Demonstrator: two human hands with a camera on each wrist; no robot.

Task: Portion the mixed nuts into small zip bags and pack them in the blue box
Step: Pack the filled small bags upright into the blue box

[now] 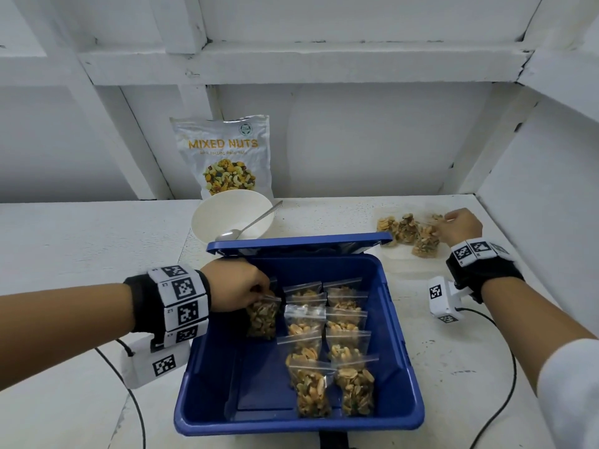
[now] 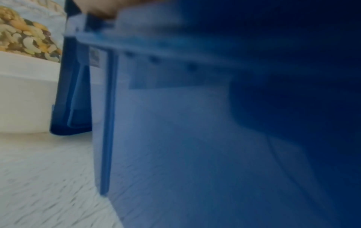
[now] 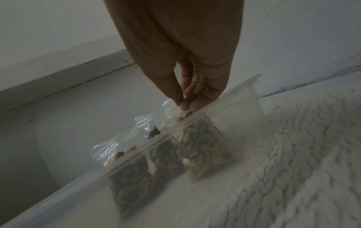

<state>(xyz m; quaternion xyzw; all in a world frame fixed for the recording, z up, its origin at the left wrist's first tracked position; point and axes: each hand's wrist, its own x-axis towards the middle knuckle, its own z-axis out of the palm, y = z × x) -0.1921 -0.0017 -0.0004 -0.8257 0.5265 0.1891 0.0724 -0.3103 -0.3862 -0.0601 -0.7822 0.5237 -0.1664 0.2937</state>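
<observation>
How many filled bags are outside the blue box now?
4 bags: three clustered on the table right of the box, one beside them pinched by the right hand. Overlap may hide more.

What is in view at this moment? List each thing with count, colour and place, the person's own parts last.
blue box: one, blue, open, centre of the table.
box lid: one, blue, behind the box.
packed bags: about ten, clear with nuts, two rows in the box's right half.
held bag: one, clear with nuts, inside the box at its left.
loose bags: several, clear with nuts, on the table at the far right.
bowl: one, white, behind the box.
spoon: one, metal, in the bowl.
nut pouch: one, silver, against the wall.
table: one, white.
left hand: pinches the held bag.
right hand: fingers pinch one loose bag's top.
</observation>
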